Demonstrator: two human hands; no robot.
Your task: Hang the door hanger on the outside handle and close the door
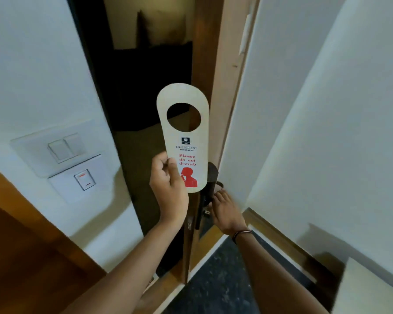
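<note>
Doorway ajar: left hand (168,189) pinches door hanger (186,137); right hand (225,209) on handle (213,177).

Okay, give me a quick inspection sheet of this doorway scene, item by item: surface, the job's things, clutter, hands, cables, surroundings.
Surface: dark speckled floor on this side of the doorway; no work table seen.
Job's things: door hanger printed "Please do not disturb", held upright, not yet on a handle; wooden door ajar, seen nearly edge-on; door handle dark, partly hidden behind the hanger.
Clutter: nothing seen.
Hands: left hand grips the hanger's lower edge; right hand at the door handle, exact grip unclear.
Cables: nothing seen.
Surroundings: white walls, switch panel on the left wall, dark room beyond the opening, band on the right wrist.
</note>
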